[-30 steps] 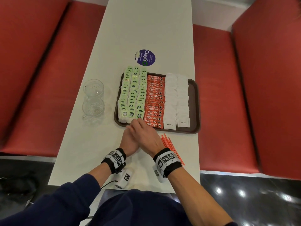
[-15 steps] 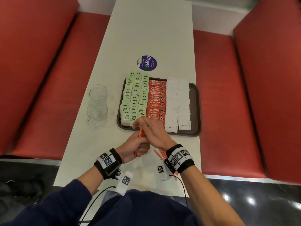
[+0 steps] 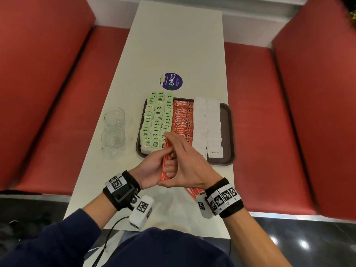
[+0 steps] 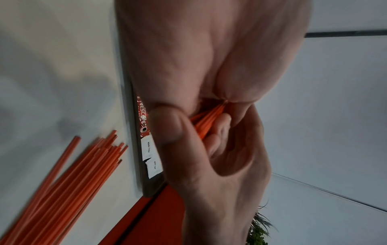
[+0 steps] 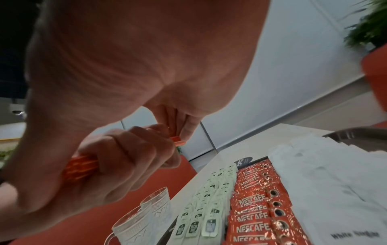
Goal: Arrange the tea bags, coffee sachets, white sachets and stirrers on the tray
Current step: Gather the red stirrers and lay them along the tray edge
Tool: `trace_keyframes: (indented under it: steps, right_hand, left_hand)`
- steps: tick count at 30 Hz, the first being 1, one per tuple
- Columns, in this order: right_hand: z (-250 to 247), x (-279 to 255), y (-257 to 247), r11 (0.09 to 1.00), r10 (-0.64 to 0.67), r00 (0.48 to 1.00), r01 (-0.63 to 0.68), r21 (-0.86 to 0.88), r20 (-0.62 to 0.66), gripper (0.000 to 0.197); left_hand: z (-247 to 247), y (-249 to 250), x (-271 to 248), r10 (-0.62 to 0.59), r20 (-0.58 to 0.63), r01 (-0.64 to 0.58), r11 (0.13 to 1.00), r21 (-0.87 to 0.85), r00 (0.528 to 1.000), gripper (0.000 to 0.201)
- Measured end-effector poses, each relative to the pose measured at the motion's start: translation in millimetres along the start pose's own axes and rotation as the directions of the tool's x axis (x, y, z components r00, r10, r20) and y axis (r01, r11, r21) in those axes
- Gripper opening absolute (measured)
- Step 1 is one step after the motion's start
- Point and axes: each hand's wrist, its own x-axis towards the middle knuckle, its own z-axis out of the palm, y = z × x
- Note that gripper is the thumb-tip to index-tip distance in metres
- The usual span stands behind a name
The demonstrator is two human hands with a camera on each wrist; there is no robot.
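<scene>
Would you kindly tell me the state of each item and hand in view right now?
Left hand: grips a bundle of stirrers.
Right hand: fingertips on the bundle's top end.
Held stirrers: bunched, raised above the table.
Loose stirrers: lying on the table.
Tray: holds rows of tea bags, coffee sachets, white sachets.
Glass cups: standing left of the tray.
</scene>
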Motion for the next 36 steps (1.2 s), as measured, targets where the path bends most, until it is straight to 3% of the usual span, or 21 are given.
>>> trace_keyframes:
  steps: [6, 12, 15, 17, 18, 20, 22, 23, 27, 31, 36]
  right_hand:
    - [-8.9, -1.7, 10.9, 0.999, 0.012, 1.0, -0.011, 0.05, -0.017, 0.136]
    - [-25.2, -9.3, 23.2, 0.986, 0.062, 0.998, -0.057, 0.159, -0.025, 0.13]
    - [-37.2, -18.3, 36.7, 0.91, 0.203, 0.979, -0.179, 0.373, -0.025, 0.131]
    - [-49.3, -22.3, 47.1, 0.803, 0.376, 0.924, -0.29, 0.52, -0.066, 0.103]
    - [-53.2, -20.8, 50.9, 0.78, 0.456, 0.886, -0.352, 0.518, -0.083, 0.084]
    - [-53.8, -14.1, 59.0, 0.798, 0.541, 0.83, -0.455, 0.397, -0.137, 0.057]
    - [-51.4, -5.9, 67.9, 0.805, 0.545, 0.828, -0.473, 0.358, -0.132, 0.04]
    - [-52.3, -2.7, 71.9, 0.796, 0.546, 0.83, -0.472, 0.379, -0.112, 0.034]
    - [-67.4, 3.7, 95.2, 0.808, 0.504, 0.86, -0.438, 0.393, -0.078, 0.017]
    - [-71.4, 12.9, 117.0, 0.901, 0.384, 0.923, -0.377, 0.214, 0.011, 0.026]
    - [-80.6, 22.1, 131.3, 0.914, 0.342, 0.939, -0.338, 0.225, 0.019, 0.029]
  left_hand:
    - [13.0, 0.7, 8.5, 0.084, -0.071, -0.072, 0.985, 0.159, 0.994, 0.037]
    - [25.1, -0.7, 22.8, 0.078, -0.031, -0.071, 0.977, 0.201, 0.996, 0.037]
    - [31.4, -1.9, 32.5, 0.132, -0.069, -0.099, 0.929, 0.356, 0.989, 0.035]
    - [32.9, -2.2, 40.9, 0.202, -0.101, -0.116, 0.831, 0.544, 0.974, 0.031]
    - [34.0, -3.0, 45.6, 0.25, -0.099, -0.125, 0.741, 0.659, 0.963, 0.031]
    - [39.5, -5.6, 54.8, 0.341, -0.016, -0.153, 0.461, 0.874, 0.94, 0.028]
    - [46.8, -6.3, 65.9, 0.367, 0.088, -0.182, 0.229, 0.956, 0.926, 0.039]
    - [50.0, -6.1, 71.8, 0.374, 0.091, -0.173, 0.19, 0.966, 0.923, 0.042]
    - [54.4, -5.0, 94.6, 0.36, 0.034, -0.1, 0.168, 0.981, 0.932, 0.045]
    - [57.9, -9.1, 103.9, 0.272, -0.018, -0.073, 0.32, 0.944, 0.962, 0.036]
    - [60.2, -6.6, 102.2, 0.223, 0.035, -0.147, 0.509, 0.848, 0.974, 0.026]
